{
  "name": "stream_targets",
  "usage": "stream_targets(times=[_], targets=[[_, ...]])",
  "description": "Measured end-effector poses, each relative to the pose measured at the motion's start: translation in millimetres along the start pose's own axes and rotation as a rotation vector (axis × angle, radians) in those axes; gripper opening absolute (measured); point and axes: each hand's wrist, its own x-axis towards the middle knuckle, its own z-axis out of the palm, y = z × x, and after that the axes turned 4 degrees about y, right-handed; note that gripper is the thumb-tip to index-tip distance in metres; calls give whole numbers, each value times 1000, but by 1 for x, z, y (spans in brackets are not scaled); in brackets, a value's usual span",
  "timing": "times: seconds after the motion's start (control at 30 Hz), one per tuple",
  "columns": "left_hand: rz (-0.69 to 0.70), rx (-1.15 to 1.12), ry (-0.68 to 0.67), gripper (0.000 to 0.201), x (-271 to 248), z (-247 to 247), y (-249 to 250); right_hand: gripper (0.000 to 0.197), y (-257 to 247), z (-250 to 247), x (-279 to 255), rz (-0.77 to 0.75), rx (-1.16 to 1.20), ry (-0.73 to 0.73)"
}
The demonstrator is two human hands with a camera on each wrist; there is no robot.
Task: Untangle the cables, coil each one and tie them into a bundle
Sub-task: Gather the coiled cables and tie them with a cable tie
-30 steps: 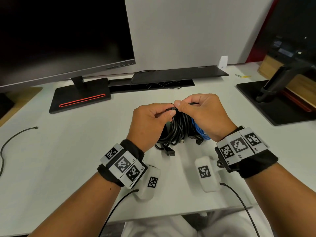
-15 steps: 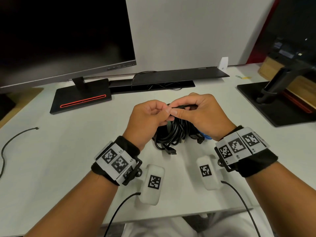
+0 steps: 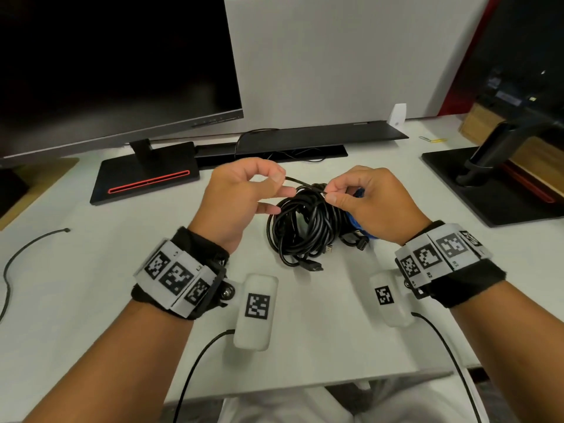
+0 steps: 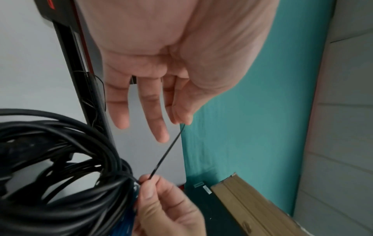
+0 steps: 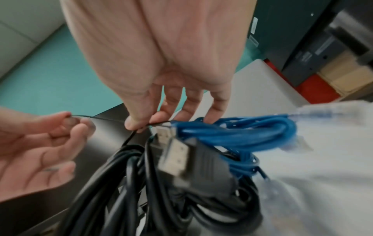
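The left hand (image 3: 244, 193) pinched the free end of a thin black tie (image 4: 167, 153) between thumb and forefinger, its other fingers loosely extended. Half a second before, both hands had met over the coils; the left had since drawn away, pulling the tie taut. The right hand (image 3: 372, 203) pinched the tie's other end at the top of the bundle (image 3: 308, 227), which it held just above the desk (image 3: 91, 285). The black coils and the blue cable (image 5: 238, 134) were gathered together, so the cinching step appeared under way.
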Motion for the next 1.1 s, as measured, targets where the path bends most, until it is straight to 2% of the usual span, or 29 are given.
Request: stream_targets(times=[0.13,0.23,0.33,0.43,0.53,0.6,0.7,0.8,0.9,1.03,1.1], targets=[[-11,99,37,9,-3,8,-3,19,1,0,0,13,21,8],[-16,253,9,15,-8,21,-11,11,-1,1,0,32,49,13],[55,389,-20,19,-15,42,-21,8,-6,3,-2,20,72,8],[108,434,41,19,-14,55,-24,8,-9,7,-4,13,93,5],[104,386,100,21,-11,59,-26,5,-12,12,-7,5,123,5],[86,326,139,35,-11,60,-29,7,-12,14,-10,-5,150,11],[-35,162,219,39,-10,55,-31,25,-4,14,-11,-12,162,36],[-152,20,267,40,-10,56,-29,39,5,8,-12,99,106,97],[-186,-21,374,45,-10,56,-24,44,11,5,-9,188,93,100],[-267,-167,444,51,-9,50,-16,36,15,2,-6,196,-113,303],[-305,-249,487,54,-7,47,-11,47,16,5,-4,285,-43,310]])
